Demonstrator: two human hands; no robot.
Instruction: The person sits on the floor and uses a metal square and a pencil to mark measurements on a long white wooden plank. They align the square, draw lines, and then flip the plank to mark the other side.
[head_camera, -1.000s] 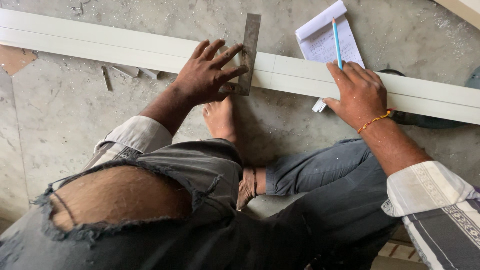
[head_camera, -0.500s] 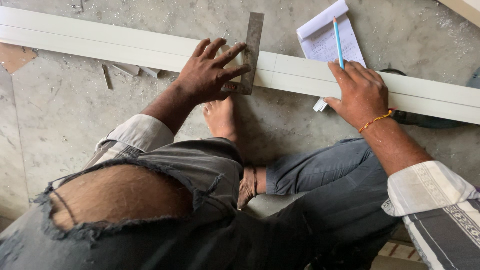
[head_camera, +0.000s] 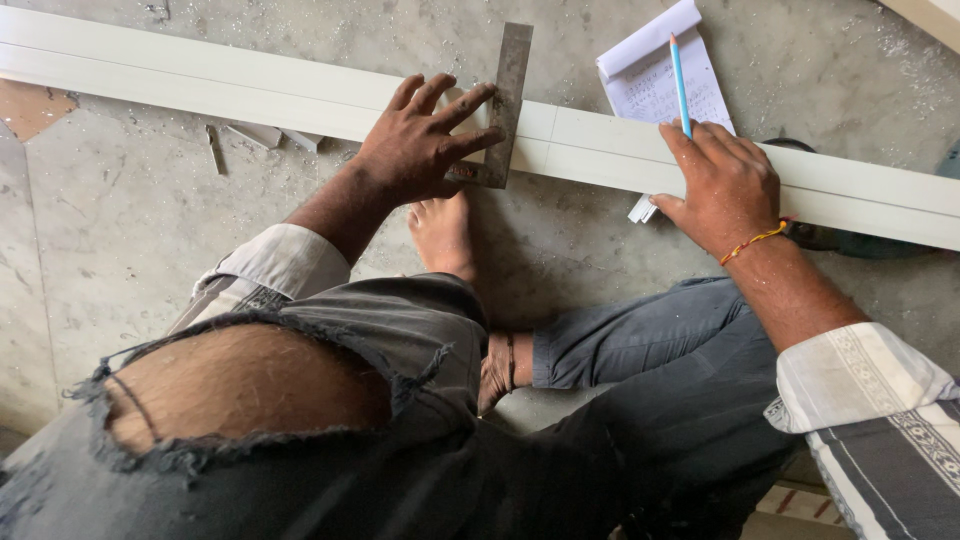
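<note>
While the left hand (head_camera: 425, 150) presses flat, fingers spread, on a grey steel try square (head_camera: 505, 105) laid across the long, stiff-looking white plastic strip (head_camera: 300, 95) on the floor, the right hand (head_camera: 722, 185) pinches a blue pencil (head_camera: 680, 85) beside it.

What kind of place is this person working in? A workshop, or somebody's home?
Probably an indoor building or fit-out site, not a tidy workshop. The person sits on a dusty stone floor, the left hand pressing a metal try square on a long white strip, the right hand holding a blue pencil.
</note>
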